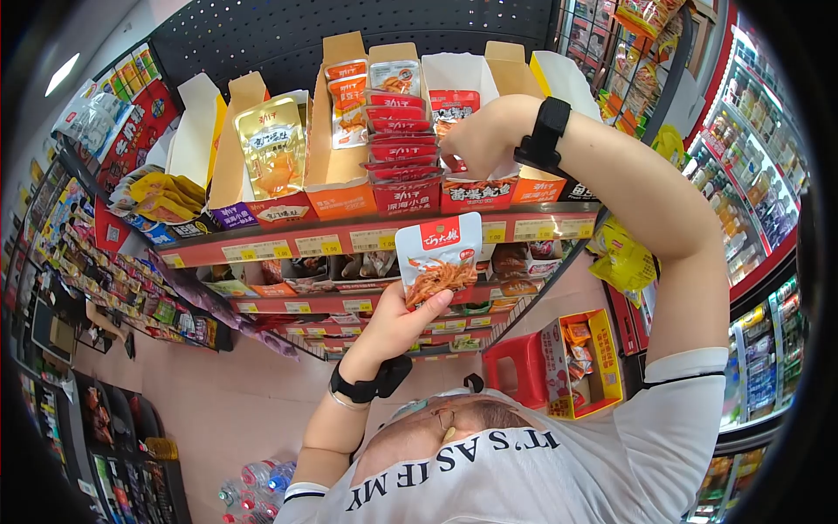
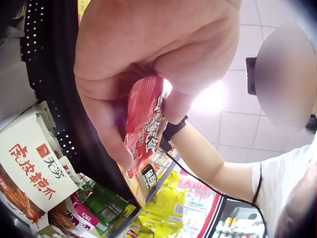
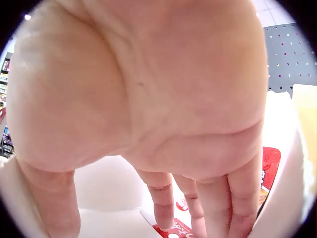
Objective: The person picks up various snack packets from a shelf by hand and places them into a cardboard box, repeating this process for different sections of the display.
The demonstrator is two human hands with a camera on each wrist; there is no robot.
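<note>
My left hand (image 1: 397,327) grips a snack pouch (image 1: 439,262) by its lower end, in front of the shelf edge. The pouch has a white and red front with a picture of orange-brown shreds. In the left wrist view its printed red side (image 2: 145,124) shows between thumb and fingers. My right hand (image 1: 489,131) reaches down into a white display box (image 1: 461,74) on the top shelf. Its fingers (image 3: 163,203) extend down in the right wrist view, thumb well apart, over a red and white packet (image 3: 176,230). Some fingertips are cut off by the frame's bottom.
Beside that box stand red packets (image 1: 401,140) in a row, orange-and-white packets (image 1: 349,105) and a gold pouch (image 1: 272,148), each in open cartons. A price-tag rail (image 1: 323,246) runs along the shelf front. Below right are a red stool (image 1: 515,367) and a yellow-edged box (image 1: 602,362).
</note>
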